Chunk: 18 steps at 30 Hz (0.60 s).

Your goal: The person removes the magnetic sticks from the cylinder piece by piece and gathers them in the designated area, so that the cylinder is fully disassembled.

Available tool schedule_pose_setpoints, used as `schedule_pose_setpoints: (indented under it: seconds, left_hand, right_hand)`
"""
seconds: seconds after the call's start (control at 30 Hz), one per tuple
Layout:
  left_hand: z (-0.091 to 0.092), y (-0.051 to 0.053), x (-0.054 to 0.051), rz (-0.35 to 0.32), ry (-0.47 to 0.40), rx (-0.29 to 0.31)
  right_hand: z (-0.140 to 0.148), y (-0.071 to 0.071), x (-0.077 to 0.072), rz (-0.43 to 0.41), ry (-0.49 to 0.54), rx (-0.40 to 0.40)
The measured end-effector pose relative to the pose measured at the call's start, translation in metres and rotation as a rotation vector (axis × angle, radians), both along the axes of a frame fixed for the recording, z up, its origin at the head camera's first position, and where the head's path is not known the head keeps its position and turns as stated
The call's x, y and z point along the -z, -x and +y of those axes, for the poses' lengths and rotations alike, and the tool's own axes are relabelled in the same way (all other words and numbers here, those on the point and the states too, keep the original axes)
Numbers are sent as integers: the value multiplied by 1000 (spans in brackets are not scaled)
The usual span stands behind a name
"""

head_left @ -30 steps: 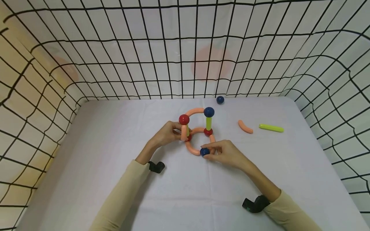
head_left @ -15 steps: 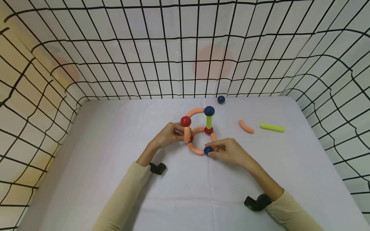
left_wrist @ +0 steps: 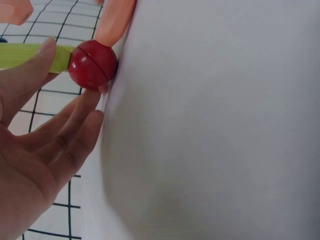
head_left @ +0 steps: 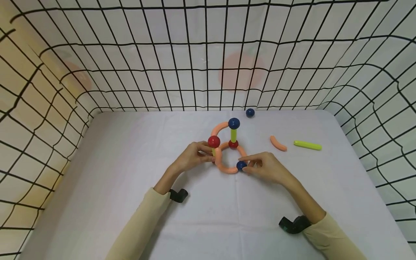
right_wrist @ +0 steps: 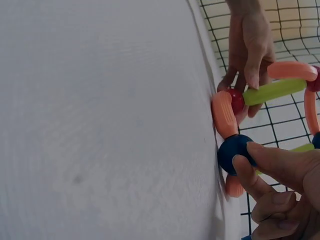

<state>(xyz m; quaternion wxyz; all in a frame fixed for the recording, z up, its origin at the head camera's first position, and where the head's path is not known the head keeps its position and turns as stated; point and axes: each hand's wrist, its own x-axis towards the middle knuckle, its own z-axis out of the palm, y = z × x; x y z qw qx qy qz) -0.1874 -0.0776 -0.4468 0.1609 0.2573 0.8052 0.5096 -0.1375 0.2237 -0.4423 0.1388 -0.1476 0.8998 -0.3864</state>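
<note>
A magnetic-stick build stands on the table between my hands. Its base is a ring of orange curved sticks, with a lower red ball at the back. From that ball a yellow-green stick rises to an upper blue ball. My left hand pinches the other upright yellow-green stick just above its red base ball. An upper red ball tops that stick, and an orange curved stick juts from it. My right hand pinches the ring's front blue ball between thumb and finger.
To the right lie a loose orange curved stick and a loose yellow-green stick. A spare blue ball sits at the table's back edge. Black wire mesh encloses the back and sides of the white-covered table.
The build has turned: its front blue ball moves right and slightly away, and the upper red ball swings right and nearer. Both hands go along, keeping their grips.
</note>
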Motion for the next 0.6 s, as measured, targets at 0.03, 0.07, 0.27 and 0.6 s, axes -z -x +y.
schedule_pose_setpoints:
  seconds: [0.03,0.07,0.27,0.6]
  left_hand:
    - [0,-2,0,4,4,-5]
    - [1,-3,0,10,8,-9]
    - [3,-13,-2,45,27,-33]
    - [6,-25,-5,74,59,-83]
  right_hand:
    - [1,1,0,1,-1,5]
    - [2,1,1,3,-2,9]
    - [7,3,2,24,-12,7]
    - [8,7,2,-34,-5,33]
